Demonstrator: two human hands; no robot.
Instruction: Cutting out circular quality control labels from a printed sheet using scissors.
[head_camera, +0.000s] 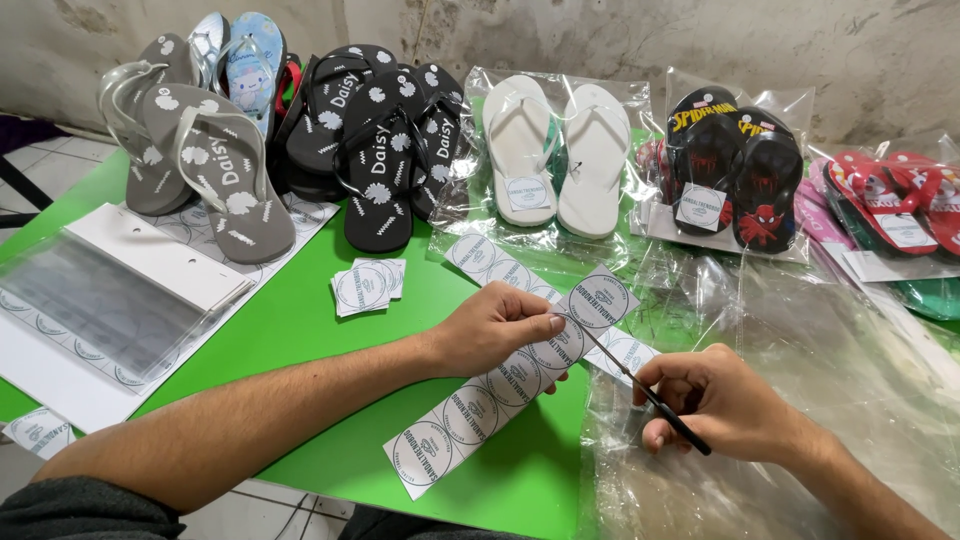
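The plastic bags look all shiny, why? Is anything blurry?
Head view: soft light from above glints off the crinkled clear plastic bags; the left hand, right hand and label strip are sharp; edges bend slightly from the wide lens.

Open green table (300, 330) lies at nine o'clock of the left hand (495, 325), bare up to the small stack of cut labels (368, 285) at eleven. At twelve, bagged white sandals (555, 150) and black sandals (385, 150) wall off the back. Crinkled clear bags (800, 330) crowd the right hand (720, 400) from one to five o'clock
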